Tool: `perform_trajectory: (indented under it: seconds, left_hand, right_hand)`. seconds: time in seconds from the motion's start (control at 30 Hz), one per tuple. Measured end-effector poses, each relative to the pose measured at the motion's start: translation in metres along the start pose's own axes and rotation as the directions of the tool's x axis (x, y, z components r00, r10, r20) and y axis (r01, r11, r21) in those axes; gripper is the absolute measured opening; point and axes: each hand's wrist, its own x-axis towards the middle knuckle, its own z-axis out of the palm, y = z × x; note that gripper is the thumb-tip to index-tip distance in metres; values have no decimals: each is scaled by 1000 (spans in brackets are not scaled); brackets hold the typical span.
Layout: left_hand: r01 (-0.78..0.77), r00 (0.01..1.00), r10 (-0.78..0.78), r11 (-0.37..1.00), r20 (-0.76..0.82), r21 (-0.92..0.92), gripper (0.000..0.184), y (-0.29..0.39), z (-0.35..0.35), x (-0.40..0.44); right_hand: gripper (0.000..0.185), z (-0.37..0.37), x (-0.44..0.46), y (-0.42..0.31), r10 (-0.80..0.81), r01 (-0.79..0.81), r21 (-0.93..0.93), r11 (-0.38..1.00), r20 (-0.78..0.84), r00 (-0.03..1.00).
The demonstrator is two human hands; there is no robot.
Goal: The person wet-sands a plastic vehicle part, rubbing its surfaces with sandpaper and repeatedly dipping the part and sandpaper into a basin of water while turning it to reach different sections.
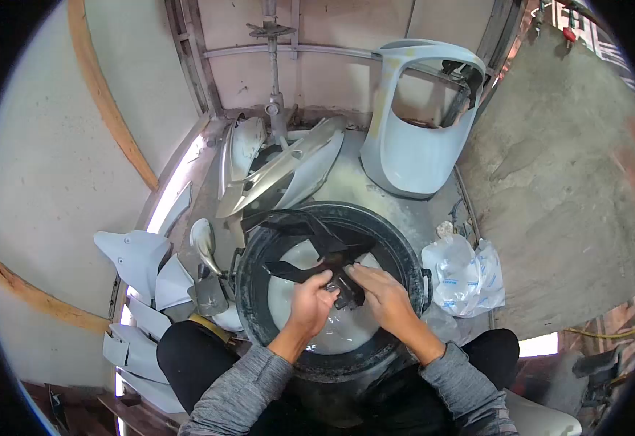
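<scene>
A black plastic fairing part (332, 256) with several pointed arms is held over a round black tub (258, 320). Cloudy whitish water (339, 336) fills the lower part of the tub. My left hand (312, 299) grips the near end of the part, thumb on top. My right hand (383, 292) presses against the other side of that end, its fingers close together and pointing up-left. Whether anything lies under the right fingers is hidden. The far arms of the part reach over the tub's back rim.
Silver fairing panels (288, 163) lean behind the tub. A large pale-blue shell (419, 156) stands back right. Pale panels (134, 254) line the left side. A clear plastic bag (466, 276) lies right of the tub, beside a grey board (550, 189).
</scene>
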Motion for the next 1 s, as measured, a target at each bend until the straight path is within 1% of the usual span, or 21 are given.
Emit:
perform_trajectory:
  seconds: [0.03,0.1,0.13,0.2,0.3,0.33,0.37,0.43,0.5,0.53,0.57,0.6,0.7,0.73,0.77,0.83,0.87,0.9,0.93,0.97,1.0]
  left_hand:
    - [10,1000,-10,1000,5,-10,28,2,1,1]
    - [4,1000,-4,1000,-17,11,28,8,10,-6]
    - [-6,1000,6,1000,-10,0,29,8,13,-7]
    - [-17,1000,17,1000,-1,3,30,6,14,-8]
    - [-10,1000,10,1000,-1,9,33,8,14,-9]
    - [-9,1000,9,1000,-5,8,33,7,10,-8]
    - [6,1000,-5,1000,20,-17,35,5,5,-7]
    - [23,999,-22,999,39,-40,37,6,1,-8]
    - [20,995,-17,999,98,-29,44,8,1,-11]
    - [-7,998,4,999,68,38,49,7,4,-12]
    - [-6,998,4,999,67,36,49,5,1,-12]
    - [-15,998,14,999,61,29,49,4,0,-14]
    - [-54,998,54,998,21,-18,50,0,2,-19]
    - [-44,999,44,999,1,21,50,-1,4,-22]
    - [-33,999,34,998,-17,60,50,-3,4,-24]
    - [-39,999,41,998,-32,49,49,-4,6,-21]
    - [-53,998,53,999,20,10,49,-2,7,-21]
    - [-64,995,66,998,69,-28,48,0,9,-23]
    - [-90,994,95,992,53,-94,49,1,13,-26]
    - [-89,994,94,992,52,-91,49,2,14,-26]
    - [-87,996,88,995,18,-42,50,1,15,-27]
  right_hand:
    - [47,-1,-1,-2,-31,31,-7,999,15,999]
    - [46,6,-2,17,19,-20,18,1000,28,999]
    - [44,7,-3,23,177,-191,197,962,86,980]
    - [43,11,-8,28,322,-363,354,862,172,931]
    - [44,28,-14,15,171,-154,344,926,-20,985]
    - [41,26,-16,7,74,-70,159,985,-17,997]
    - [41,22,-15,3,74,-71,161,984,-14,997]
    - [40,19,-11,-2,-66,66,60,996,-14,998]
    - [38,20,-10,-4,-11,12,66,998,-16,1000]
    - [36,20,-9,-4,39,-38,65,997,-19,999]
    - [35,20,-8,-4,87,-85,65,994,-25,996]
    - [34,30,-11,-9,-35,34,-14,999,-63,997]
    - [34,29,-11,-15,-116,116,-9,993,-81,990]
    - [33,29,-6,-2,-164,156,-141,978,-47,985]
    - [33,30,-9,-4,-159,151,-141,978,-48,986]
    - [31,32,-11,-21,49,-46,34,998,-73,996]
    - [30,36,-16,-28,-78,76,-28,997,-77,994]
    - [30,35,-17,-27,-72,70,-26,997,-74,995]
    - [30,32,-13,-24,-82,82,3,997,-97,992]
    - [30,31,-9,-20,-89,94,34,995,-120,989]
    - [31,33,-2,-13,-73,69,-39,997,-101,992]
